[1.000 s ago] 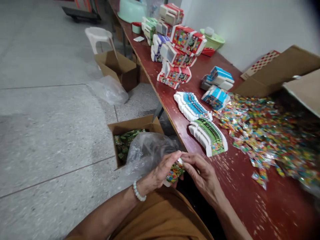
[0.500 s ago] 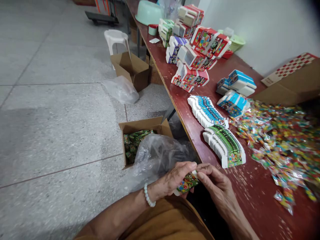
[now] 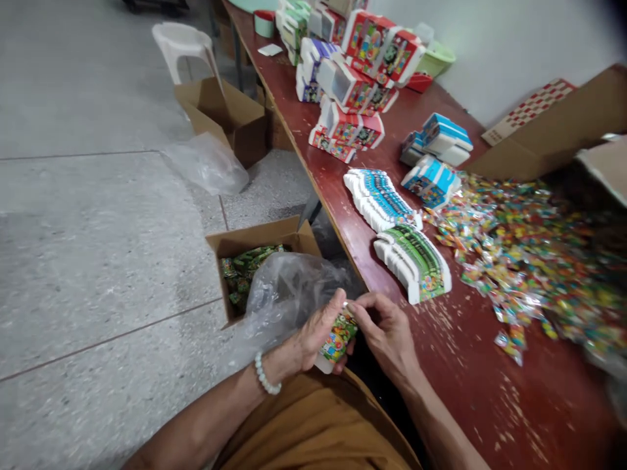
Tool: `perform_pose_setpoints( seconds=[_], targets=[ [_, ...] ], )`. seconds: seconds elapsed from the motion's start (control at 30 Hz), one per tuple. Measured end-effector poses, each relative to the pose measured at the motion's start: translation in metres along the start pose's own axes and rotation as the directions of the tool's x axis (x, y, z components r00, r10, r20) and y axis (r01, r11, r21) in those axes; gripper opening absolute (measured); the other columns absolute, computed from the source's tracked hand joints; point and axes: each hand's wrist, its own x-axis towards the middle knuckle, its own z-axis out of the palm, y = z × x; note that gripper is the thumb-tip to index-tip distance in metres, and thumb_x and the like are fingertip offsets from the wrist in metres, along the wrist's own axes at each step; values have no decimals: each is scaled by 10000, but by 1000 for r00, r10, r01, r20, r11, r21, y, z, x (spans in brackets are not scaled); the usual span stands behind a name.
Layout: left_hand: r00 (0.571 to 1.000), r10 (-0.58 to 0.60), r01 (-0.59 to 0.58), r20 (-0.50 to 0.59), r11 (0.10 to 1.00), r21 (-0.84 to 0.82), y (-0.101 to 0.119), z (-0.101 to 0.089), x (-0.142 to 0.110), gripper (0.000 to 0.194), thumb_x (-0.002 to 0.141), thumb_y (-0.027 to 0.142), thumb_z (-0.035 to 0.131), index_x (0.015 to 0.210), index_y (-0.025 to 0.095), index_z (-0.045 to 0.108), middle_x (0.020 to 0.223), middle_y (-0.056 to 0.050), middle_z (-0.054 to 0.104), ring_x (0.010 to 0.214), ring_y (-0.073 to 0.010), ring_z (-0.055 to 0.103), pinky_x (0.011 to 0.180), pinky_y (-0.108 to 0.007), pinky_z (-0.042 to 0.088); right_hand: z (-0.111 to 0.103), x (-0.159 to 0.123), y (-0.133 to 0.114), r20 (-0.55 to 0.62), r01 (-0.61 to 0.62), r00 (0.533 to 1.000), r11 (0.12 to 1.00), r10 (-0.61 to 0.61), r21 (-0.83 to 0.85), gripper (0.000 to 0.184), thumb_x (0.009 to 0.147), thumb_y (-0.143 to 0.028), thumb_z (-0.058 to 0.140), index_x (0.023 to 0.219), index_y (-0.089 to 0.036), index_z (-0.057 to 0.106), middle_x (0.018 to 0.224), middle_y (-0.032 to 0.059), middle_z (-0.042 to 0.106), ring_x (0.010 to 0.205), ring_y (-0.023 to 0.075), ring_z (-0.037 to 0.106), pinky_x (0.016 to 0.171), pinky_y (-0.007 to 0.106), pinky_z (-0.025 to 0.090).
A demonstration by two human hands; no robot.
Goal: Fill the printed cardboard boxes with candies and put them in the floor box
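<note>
Tilted more upright than before, one printed card strip (image 3: 337, 338) sits above the table edge, gripped by the left hand (image 3: 318, 336) and pinched at its top by the right hand (image 3: 385, 333). Two curved stacks, one blue (image 3: 377, 199), one green (image 3: 414, 261), lie on the red table (image 3: 514, 418) beside glossy wrappers (image 3: 524, 261).

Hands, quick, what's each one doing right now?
Left hand: closed, holding a printed card strip.
Right hand: closed, pinching the strip's upper end.
</note>
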Motion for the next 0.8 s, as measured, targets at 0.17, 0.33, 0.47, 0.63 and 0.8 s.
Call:
perform_pose_setpoints(
  seconds=[0.17, 0.33, 0.47, 0.63, 0.8],
  targets=[
    [995, -94, 94, 16, 995, 28, 7, 1, -4, 861, 752, 952, 259, 760, 166, 611, 504, -15, 597, 310, -132, 539, 294, -207, 363, -11, 9, -2, 57, 42, 998, 994, -36, -102, 336, 799, -493, 753, 725, -170, 694, 645, 18, 666, 574, 138, 574, 539, 245, 452],
    [1000, -14, 17, -21, 990, 137, 7, 5, -4, 900, 814, 903, 229, 1029, 147, 669, 519, 2, 594, 308, -132, 523, 298, -205, 358, -17, 3, 1, 79, 195, 979, 970, -185, -147, 222, 892, -381, 666, 849, -183, 759, 761, 39, 724, 667, 158, 629, 630, 265, 491],
    [980, 179, -139, -91, 933, 332, 6, 6, -5, 876, 854, 857, 280, 1258, 163, 629, 564, 5, 606, 371, -128, 529, 351, -206, 390, -16, 2, 5, 39, 341, 939, 907, -342, -249, 144, 892, -275, 652, 855, -204, 772, 822, 58, 747, 715, 171, 654, 683, 285, 503],
    [983, 152, -106, -102, 926, 363, 11, 9, -9, 856, 891, 818, 257, 1315, 164, 612, 581, -2, 615, 386, -135, 534, 360, -213, 395, -16, 4, 9, 88, 257, 963, 966, -255, -11, 162, 893, -331, 675, 845, -194, 748, 798, 38, 720, 669, 152, 631, 613, 263, 494],
    [976, 162, -113, -148, 950, 292, 14, 17, -11, 829, 898, 799, 305, 1357, 161, 568, 521, 19, 599, 355, -140, 518, 347, -212, 402, -17, -4, 8, 71, 415, 908, 910, -413, -5, 150, 925, -280, 657, 828, -209, 747, 868, 27, 722, 778, 142, 648, 748, 275, 509]
  ],
)
